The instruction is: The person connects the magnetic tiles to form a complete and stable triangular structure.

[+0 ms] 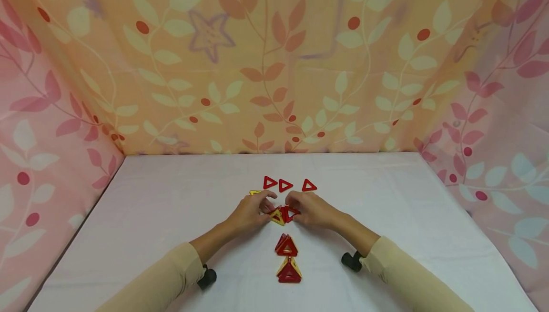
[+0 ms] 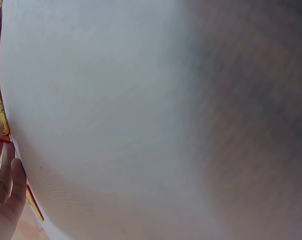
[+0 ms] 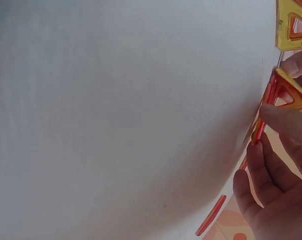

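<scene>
While the left hand (image 1: 253, 208) is pinching a yellow triangular tile (image 1: 279, 222), the right hand (image 1: 314, 209) is pinching a red triangular tile (image 1: 287, 215) just beside it, both between the hands over the white tablecloth (image 1: 386, 197). Two red-and-yellow pyramids (image 1: 289, 275) are standing nearer the camera; three loose red triangles (image 1: 289, 186) are lying beyond.

No lettering, labels, numbers or signs can be read.
</scene>
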`<state>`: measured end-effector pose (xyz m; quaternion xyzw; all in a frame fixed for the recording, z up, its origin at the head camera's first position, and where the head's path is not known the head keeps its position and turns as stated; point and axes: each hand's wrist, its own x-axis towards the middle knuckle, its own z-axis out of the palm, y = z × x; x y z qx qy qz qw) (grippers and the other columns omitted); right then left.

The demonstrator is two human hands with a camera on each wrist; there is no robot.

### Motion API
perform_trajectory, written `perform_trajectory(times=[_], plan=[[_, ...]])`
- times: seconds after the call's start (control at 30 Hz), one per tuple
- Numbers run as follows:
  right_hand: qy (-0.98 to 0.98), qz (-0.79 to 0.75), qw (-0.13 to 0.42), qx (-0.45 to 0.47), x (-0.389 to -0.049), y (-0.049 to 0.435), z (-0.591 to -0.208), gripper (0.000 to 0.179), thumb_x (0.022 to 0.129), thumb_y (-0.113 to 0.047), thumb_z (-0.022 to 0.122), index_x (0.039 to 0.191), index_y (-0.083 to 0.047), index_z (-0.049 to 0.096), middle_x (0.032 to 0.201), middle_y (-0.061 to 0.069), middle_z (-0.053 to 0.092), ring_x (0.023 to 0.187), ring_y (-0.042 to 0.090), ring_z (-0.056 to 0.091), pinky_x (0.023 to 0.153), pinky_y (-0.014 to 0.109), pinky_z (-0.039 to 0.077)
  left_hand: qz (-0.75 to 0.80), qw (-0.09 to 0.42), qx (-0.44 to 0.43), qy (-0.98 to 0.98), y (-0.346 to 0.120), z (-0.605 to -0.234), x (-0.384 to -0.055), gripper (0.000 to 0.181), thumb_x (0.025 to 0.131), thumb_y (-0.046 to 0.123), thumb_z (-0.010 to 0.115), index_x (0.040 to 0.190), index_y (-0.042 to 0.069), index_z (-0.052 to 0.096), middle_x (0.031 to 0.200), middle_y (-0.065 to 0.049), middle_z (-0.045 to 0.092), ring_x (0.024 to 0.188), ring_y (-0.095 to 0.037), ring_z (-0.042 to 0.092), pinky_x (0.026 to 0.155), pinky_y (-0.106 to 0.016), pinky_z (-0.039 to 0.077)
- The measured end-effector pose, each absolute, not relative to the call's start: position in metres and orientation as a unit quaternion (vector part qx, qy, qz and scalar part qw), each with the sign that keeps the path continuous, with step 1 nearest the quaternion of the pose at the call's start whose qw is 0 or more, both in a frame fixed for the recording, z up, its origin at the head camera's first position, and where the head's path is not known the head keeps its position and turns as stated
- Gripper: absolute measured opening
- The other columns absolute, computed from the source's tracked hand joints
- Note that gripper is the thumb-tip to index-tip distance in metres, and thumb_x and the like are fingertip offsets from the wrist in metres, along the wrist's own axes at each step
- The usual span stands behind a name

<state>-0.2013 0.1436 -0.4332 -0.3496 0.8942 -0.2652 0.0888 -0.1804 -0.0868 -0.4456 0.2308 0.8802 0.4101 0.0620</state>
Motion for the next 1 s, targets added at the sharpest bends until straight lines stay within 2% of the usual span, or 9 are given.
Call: perform_trajectory(times=[0.13, 0.57, 1.0], plan=[[0.888, -0.288, 0.089, -0.346, -0.2019, 0.1453, -0.4338, 0.034, 0.083, -0.007, 0.080, 0.110, -0.008, 0.060, 0.102, 0.000, 0.065, 0.096, 0.014, 0.063, 0.088, 0.030, 0.054, 0.411, 0.062, 0.229, 0.880, -0.0870, -0.4442, -0.1795, 0.045, 0.084, 0.000, 0.077, 0.126, 0.005, 0.059, 0.096, 0.000, 0.072, 0.087, -0.015, 0.066, 0.085, -0.034, 0.056], [0.876, -0.326, 0.103, -0.340, -0.2010, 0.1462, -0.4283, 0.041, 0.084, -0.005, 0.077, 0.120, -0.004, 0.057, 0.110, 0.004, 0.066, 0.103, 0.017, 0.063, 0.093, 0.037, 0.053, 0.412, 0.063, 0.231, 0.879, -0.0873, -0.4437, -0.1784, 0.045, 0.084, 0.000, 0.077, 0.125, 0.004, 0.060, 0.096, -0.001, 0.071, 0.088, -0.017, 0.066, 0.084, -0.035, 0.057], [0.878, -0.327, 0.115, -0.331, -0.1994, 0.1409, -0.4277, 0.038, 0.086, -0.009, 0.077, 0.120, -0.006, 0.059, 0.103, -0.001, 0.068, 0.093, 0.013, 0.061, 0.083, 0.028, 0.054, 0.410, 0.058, 0.234, 0.880, -0.0875, -0.4446, -0.1770, 0.044, 0.085, 0.000, 0.076, 0.125, 0.004, 0.060, 0.096, -0.001, 0.071, 0.088, -0.017, 0.066, 0.083, -0.034, 0.056]])
